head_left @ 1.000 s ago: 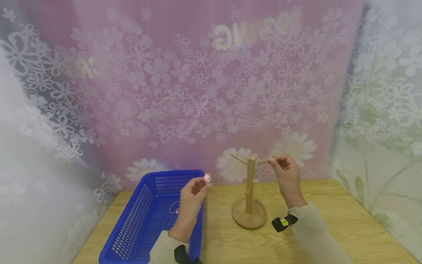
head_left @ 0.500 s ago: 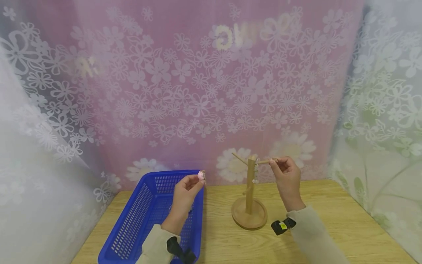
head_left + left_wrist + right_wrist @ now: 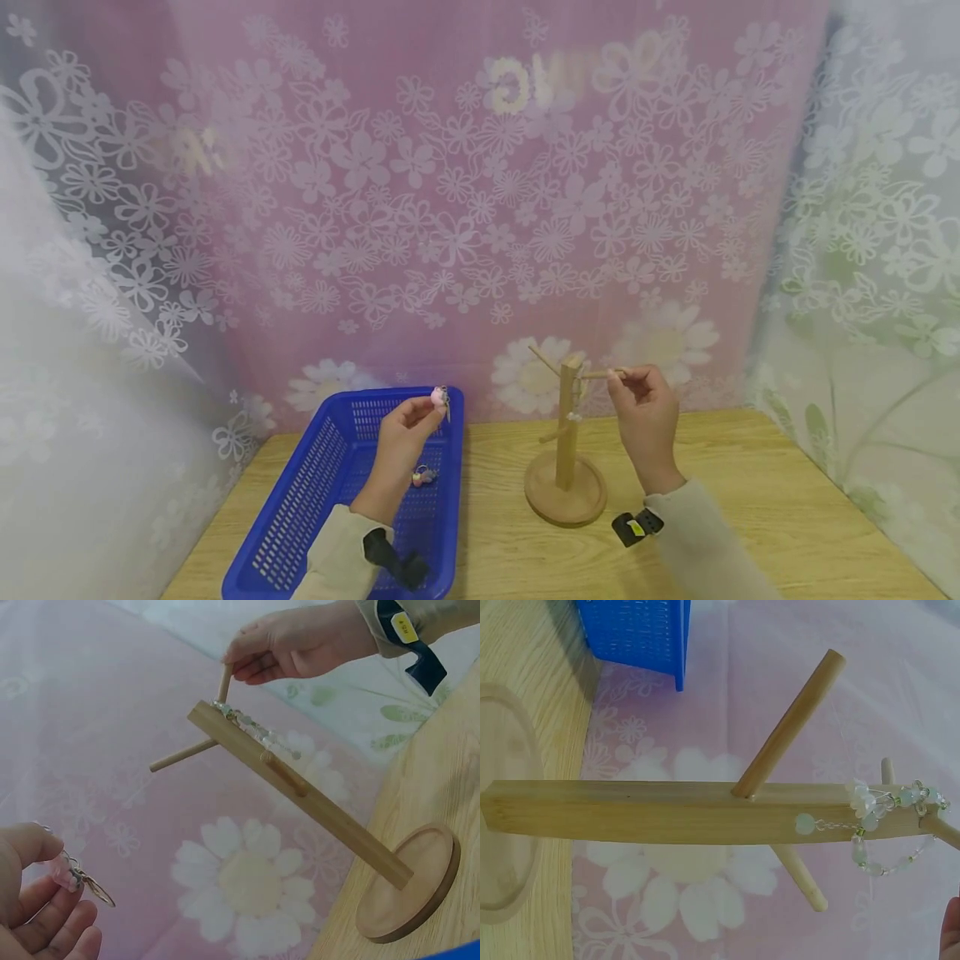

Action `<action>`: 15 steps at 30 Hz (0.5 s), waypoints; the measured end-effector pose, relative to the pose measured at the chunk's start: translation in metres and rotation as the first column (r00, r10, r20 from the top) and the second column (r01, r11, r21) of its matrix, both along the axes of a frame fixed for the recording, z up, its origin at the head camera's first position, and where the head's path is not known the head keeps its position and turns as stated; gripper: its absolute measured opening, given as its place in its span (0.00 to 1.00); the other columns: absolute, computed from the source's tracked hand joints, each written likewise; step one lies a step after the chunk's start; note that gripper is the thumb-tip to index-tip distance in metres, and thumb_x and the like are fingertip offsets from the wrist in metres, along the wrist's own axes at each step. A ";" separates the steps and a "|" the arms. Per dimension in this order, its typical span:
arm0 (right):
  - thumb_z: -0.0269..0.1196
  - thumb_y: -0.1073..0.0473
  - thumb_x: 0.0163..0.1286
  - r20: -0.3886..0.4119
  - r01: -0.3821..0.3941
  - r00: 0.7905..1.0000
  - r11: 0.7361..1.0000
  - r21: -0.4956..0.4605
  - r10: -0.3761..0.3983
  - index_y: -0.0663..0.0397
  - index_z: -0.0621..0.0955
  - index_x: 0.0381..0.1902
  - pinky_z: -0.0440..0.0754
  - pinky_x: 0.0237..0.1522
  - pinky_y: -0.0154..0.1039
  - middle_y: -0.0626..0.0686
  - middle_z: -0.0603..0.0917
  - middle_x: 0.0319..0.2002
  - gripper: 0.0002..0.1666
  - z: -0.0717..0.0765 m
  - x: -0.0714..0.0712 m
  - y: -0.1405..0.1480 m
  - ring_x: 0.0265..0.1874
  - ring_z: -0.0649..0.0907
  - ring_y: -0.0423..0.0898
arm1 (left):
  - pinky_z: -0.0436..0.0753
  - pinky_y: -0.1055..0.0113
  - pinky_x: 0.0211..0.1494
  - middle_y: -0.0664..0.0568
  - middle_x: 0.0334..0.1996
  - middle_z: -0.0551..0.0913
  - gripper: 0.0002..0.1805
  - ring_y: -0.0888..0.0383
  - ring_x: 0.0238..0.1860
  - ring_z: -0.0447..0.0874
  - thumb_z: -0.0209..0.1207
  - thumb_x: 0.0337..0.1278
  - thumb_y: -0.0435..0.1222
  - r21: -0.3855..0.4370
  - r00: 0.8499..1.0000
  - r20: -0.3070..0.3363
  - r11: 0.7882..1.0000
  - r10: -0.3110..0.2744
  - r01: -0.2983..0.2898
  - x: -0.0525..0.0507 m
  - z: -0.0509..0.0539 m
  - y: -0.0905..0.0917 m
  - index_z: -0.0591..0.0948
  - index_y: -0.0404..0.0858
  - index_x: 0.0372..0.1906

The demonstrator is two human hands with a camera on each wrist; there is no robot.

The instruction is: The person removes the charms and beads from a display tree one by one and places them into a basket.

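Note:
My left hand holds a pink keychain between thumb and fingers, above the basket's right side. Its gold-coloured clasp sticks out past the fingertips in the left wrist view. The right hand pinches the end of an upper peg on a wooden stand, which is upright with a round base. A beaded bracelet in pale green and clear beads, with a white flower, hangs on that same peg close to the post. Only a sliver of the right hand shows in the right wrist view.
A blue plastic basket stands left of the stand on the wooden table. Inside it lies a small charm keychain, partly behind the left arm. Flowered curtains hang behind and at both sides.
The left hand has moved left with the pink keychain, over the basket. The right hand has come slightly down and left, and the stand has turned, its lower peg now pointing left.

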State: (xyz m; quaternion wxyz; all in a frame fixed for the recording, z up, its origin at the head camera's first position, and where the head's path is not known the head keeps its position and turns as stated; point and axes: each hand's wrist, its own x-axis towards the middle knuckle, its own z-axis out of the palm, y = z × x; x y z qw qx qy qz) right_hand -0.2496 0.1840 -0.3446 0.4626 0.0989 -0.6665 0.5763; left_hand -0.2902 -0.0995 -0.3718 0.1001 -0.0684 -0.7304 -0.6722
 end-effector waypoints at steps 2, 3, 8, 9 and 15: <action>0.60 0.76 0.60 -0.029 0.008 1.000 1.000 0.020 -0.008 0.78 0.75 0.33 0.76 0.39 0.21 0.43 0.79 0.31 0.05 0.000 0.002 -0.002 0.32 0.79 0.31 | 0.78 0.61 0.52 0.47 0.42 0.82 0.17 0.61 0.41 0.78 0.62 0.58 0.37 -0.002 1.000 0.007 1.000 -0.001 0.001 -0.001 -0.001 -0.002 0.79 0.30 0.48; 0.60 0.76 0.60 -0.040 0.009 0.999 1.000 0.027 -0.007 0.78 0.75 0.33 0.76 0.40 0.21 0.43 0.80 0.31 0.05 -0.001 0.002 -0.003 0.32 0.79 0.31 | 0.78 0.61 0.52 0.47 0.41 0.82 0.17 0.61 0.41 0.78 0.62 0.58 0.37 0.000 1.000 0.009 1.000 0.002 -0.002 -0.002 -0.002 -0.004 0.79 0.30 0.48; 0.60 0.78 0.59 -0.070 -0.009 0.997 0.999 0.042 0.012 0.79 0.75 0.32 0.76 0.39 0.21 0.46 0.81 0.31 0.05 -0.001 0.003 -0.003 0.32 0.79 0.31 | 0.79 0.64 0.50 0.47 0.41 0.83 0.17 0.61 0.41 0.79 0.62 0.57 0.36 0.001 1.000 0.024 1.000 0.014 -0.014 -0.007 -0.006 -0.011 0.79 0.30 0.49; 0.60 0.78 0.59 -0.065 -0.017 0.998 0.999 0.045 0.020 0.79 0.75 0.32 0.77 0.39 0.21 0.48 0.81 0.31 0.05 -0.001 0.002 -0.002 0.32 0.80 0.31 | 0.79 0.65 0.49 0.47 0.41 0.83 0.17 0.60 0.41 0.80 0.62 0.57 0.35 0.001 0.999 0.030 1.000 0.015 -0.015 -0.008 -0.007 -0.012 0.79 0.29 0.48; 0.61 0.74 0.62 0.021 -0.109 0.994 0.991 0.079 0.108 0.74 0.77 0.39 0.77 0.42 0.23 0.46 0.81 0.35 0.08 -0.014 -0.006 0.016 0.36 0.80 0.33 | 0.80 0.62 0.50 0.44 0.44 0.82 0.18 0.54 0.44 0.81 0.62 0.58 0.37 -0.019 0.997 0.076 1.000 0.020 -0.019 -0.015 -0.013 -0.020 0.78 0.29 0.50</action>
